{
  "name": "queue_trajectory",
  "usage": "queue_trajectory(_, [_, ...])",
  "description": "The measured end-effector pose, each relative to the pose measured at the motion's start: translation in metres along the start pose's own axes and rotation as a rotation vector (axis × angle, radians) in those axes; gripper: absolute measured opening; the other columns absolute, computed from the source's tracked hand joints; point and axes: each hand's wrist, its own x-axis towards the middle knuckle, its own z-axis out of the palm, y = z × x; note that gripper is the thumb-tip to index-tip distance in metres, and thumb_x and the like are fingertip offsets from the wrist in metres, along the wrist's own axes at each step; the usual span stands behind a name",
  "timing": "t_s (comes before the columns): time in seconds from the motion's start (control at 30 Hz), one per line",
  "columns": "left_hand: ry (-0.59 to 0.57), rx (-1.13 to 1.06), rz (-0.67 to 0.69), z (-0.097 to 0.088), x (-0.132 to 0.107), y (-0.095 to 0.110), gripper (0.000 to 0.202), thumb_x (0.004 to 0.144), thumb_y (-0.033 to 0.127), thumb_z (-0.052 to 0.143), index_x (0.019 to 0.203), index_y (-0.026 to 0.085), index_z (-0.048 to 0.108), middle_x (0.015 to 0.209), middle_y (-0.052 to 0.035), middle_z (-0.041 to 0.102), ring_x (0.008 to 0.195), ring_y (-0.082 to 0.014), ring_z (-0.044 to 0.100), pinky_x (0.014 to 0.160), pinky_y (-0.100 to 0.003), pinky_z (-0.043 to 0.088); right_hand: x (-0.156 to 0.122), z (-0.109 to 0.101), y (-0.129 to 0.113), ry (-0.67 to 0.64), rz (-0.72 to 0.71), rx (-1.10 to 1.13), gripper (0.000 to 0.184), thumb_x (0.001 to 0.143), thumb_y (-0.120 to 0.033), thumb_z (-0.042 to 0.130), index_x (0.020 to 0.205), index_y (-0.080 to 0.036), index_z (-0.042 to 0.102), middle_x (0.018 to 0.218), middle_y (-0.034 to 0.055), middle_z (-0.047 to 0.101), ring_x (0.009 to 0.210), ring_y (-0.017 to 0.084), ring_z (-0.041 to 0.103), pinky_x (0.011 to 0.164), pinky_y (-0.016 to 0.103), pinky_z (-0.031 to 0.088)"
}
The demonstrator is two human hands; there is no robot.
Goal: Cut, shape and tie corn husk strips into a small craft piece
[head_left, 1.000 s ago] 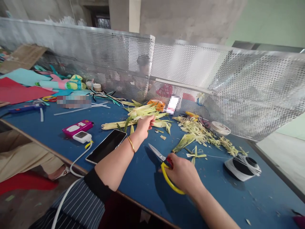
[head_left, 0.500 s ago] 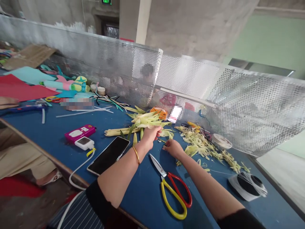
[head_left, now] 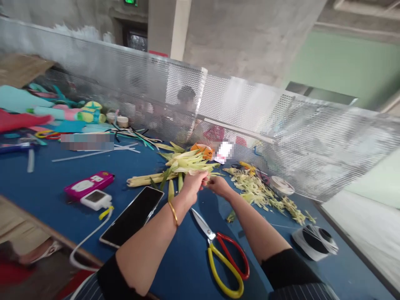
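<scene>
My left hand (head_left: 193, 184) is closed round the base of a bunch of pale green leaf strips (head_left: 187, 160) held just above the blue table (head_left: 46, 187). My right hand (head_left: 219, 184) is right beside it, its fingers pinched on a strip at the base of the same bunch. A pair of scissors (head_left: 223, 253) with one red and one yellow handle lies on the table below both forearms, blades pointing toward my hands. More leaf stalks (head_left: 145, 179) lie under the bunch.
A black phone (head_left: 133, 216), a pink power strip (head_left: 89, 184) and a white charger (head_left: 96, 198) with cable lie left. Leaf trimmings (head_left: 265, 193) and a tape roll (head_left: 281, 184) lie right, with a wire spool (head_left: 315, 241) nearer. A perforated metal screen (head_left: 281, 125) backs the table.
My right hand let go of the scissors, which now lie on the table, and reached up to the leaf bunch beside my left hand. The camera swung slightly right.
</scene>
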Motion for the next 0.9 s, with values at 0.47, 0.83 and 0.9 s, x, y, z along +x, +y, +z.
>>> queue_trajectory(0.47, [-0.520,0.449,0.060,0.023,-0.050,-0.035,0.022,0.067,0.031,0.073,0.052,0.017,0.066,0.046,0.0008,0.053,0.043,-0.0085,0.041,0.043,-0.022,0.029,-0.134,-0.064,0.062,0.328,-0.092,0.429,0.045,0.081,-0.048,0.062,0.114,-0.018,0.067,0.102,0.0077,0.073,0.084,0.020,0.069,0.069,0.029,0.053])
queue_trajectory(0.83, [-0.435,0.423,0.016,0.029,-0.053,-0.053,0.020,0.071,0.034,0.070,0.061,0.016,0.067,0.052,-0.0006,0.059,0.050,-0.0115,0.051,0.045,-0.022,0.033,-0.171,-0.030,0.054,0.214,-0.125,0.610,0.025,0.087,-0.041,0.056,0.074,-0.020,0.061,0.061,-0.0010,0.062,0.053,0.014,0.058,0.054,0.025,0.045])
queue_trajectory(0.9, [-0.382,0.390,0.018,0.031,-0.054,-0.053,0.020,0.072,0.033,0.069,0.061,0.016,0.067,0.055,-0.0018,0.061,0.052,-0.0119,0.053,0.047,-0.022,0.035,-0.171,-0.026,0.052,0.226,-0.131,0.550,0.023,0.087,-0.041,0.058,0.077,-0.021,0.060,0.061,-0.0016,0.062,0.055,0.014,0.057,0.054,0.025,0.043])
